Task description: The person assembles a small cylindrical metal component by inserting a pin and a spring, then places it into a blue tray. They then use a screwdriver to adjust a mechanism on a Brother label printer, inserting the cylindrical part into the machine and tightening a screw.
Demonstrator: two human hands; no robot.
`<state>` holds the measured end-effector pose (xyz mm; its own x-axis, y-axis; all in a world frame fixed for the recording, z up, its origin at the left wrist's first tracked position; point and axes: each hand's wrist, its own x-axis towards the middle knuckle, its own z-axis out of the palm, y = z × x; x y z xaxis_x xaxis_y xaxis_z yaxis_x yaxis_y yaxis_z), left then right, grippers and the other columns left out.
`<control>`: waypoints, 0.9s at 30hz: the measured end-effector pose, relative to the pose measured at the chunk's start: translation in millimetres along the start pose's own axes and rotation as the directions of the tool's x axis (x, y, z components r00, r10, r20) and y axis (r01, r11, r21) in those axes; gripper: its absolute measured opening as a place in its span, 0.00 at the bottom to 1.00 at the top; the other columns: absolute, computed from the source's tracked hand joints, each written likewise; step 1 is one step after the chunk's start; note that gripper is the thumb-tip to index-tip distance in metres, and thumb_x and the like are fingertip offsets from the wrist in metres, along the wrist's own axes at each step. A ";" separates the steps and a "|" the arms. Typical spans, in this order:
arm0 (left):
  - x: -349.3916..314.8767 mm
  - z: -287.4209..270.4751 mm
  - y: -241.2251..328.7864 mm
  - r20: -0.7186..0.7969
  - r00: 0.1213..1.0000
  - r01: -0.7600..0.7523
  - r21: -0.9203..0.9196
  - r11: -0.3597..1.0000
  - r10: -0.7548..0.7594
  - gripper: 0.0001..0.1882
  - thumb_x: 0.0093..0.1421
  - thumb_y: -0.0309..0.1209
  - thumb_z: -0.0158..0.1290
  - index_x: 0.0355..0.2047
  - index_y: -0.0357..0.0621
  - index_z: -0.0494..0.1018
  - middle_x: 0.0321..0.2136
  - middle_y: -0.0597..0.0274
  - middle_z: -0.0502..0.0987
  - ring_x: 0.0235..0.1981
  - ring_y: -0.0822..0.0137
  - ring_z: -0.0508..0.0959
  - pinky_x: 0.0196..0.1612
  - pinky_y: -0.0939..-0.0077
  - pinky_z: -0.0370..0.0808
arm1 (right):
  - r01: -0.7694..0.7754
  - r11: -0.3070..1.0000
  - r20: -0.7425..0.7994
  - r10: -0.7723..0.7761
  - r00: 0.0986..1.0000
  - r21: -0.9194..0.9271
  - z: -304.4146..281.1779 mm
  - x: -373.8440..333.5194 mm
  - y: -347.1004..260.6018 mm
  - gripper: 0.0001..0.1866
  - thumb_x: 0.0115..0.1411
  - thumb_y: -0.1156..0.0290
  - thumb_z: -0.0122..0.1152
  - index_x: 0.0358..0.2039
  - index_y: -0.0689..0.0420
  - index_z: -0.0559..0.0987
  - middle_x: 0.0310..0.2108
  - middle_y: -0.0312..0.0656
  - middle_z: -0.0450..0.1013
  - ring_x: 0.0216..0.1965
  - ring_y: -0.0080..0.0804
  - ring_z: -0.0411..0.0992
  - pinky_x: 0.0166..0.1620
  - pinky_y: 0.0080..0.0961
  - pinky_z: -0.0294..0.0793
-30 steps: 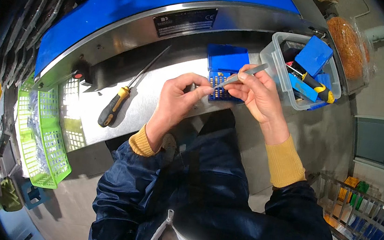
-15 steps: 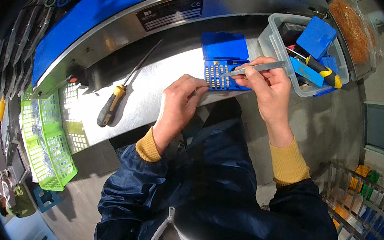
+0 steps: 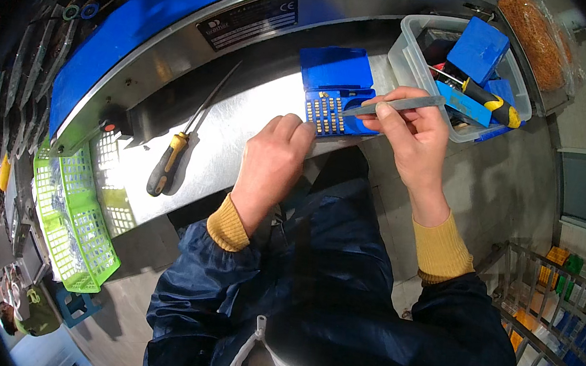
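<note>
Right hand (image 3: pixel 412 135) clamped pen-style on slim metal tool (image 3: pixel 415 104), likely for precision over open blue case (image 3: pixel 333 69); left hand (image 3: pixel 274 154) curled, can't tell grip from here.

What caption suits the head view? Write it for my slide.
Right hand holding a slim metal tool over an open blue case, left hand close beside the case.

The shiny metal tabletop (image 3: pixel 226 149) carries an open blue case (image 3: pixel 334 76). Left of the case lies a long-shafted screwdriver (image 3: pixel 169 161) with a black-and-yellow handle; just right of the case stands a translucent plastic bin (image 3: pixel 411 61).
</note>
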<state>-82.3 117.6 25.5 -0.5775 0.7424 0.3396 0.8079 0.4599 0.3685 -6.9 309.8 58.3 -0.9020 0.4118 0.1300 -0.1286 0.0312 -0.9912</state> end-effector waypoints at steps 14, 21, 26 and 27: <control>16.8 -10.7 0.6 0.149 0.987 0.074 -0.069 0.995 -0.063 0.06 0.53 0.25 0.58 0.30 0.39 0.72 0.28 0.54 0.74 0.33 0.53 0.78 0.33 0.61 0.75 | 0.138 0.968 -0.038 -0.150 0.988 -0.210 12.2 26.1 31.1 0.07 0.60 0.78 0.61 0.39 0.62 0.75 0.30 0.36 0.76 0.32 0.17 0.74 0.36 0.17 0.75; 15.0 -1.7 -10.7 0.141 0.969 0.242 -0.346 0.907 -0.204 0.07 0.53 0.27 0.62 0.30 0.39 0.75 0.29 0.55 0.77 0.28 0.58 0.79 0.30 0.68 0.74 | 0.175 0.937 0.042 -0.170 0.985 -0.302 14.6 28.4 30.6 0.07 0.61 0.78 0.60 0.39 0.62 0.75 0.30 0.36 0.76 0.31 0.17 0.75 0.35 0.17 0.75; 12.6 0.6 -14.4 0.194 0.937 0.350 -0.491 0.798 -0.291 0.08 0.55 0.28 0.62 0.32 0.38 0.76 0.26 0.59 0.78 0.25 0.69 0.76 0.29 0.74 0.73 | 0.233 0.889 0.084 -0.218 0.972 -0.394 15.0 28.6 29.6 0.07 0.60 0.78 0.60 0.39 0.62 0.76 0.29 0.35 0.76 0.30 0.17 0.74 0.35 0.17 0.75; 12.7 0.7 -14.8 0.211 0.924 0.383 -0.499 0.777 -0.320 0.08 0.55 0.28 0.62 0.32 0.38 0.76 0.26 0.59 0.78 0.25 0.71 0.75 0.29 0.75 0.73 | 0.245 0.884 0.087 -0.230 0.969 -0.399 15.2 28.6 29.8 0.07 0.60 0.78 0.60 0.39 0.62 0.76 0.29 0.35 0.76 0.30 0.17 0.74 0.35 0.17 0.75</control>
<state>-101.5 120.5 23.7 -0.7672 0.6413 0.0133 0.3480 0.3986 0.8485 -42.8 308.7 32.8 -0.8805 0.3132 0.3559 -0.1704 0.4914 -0.8541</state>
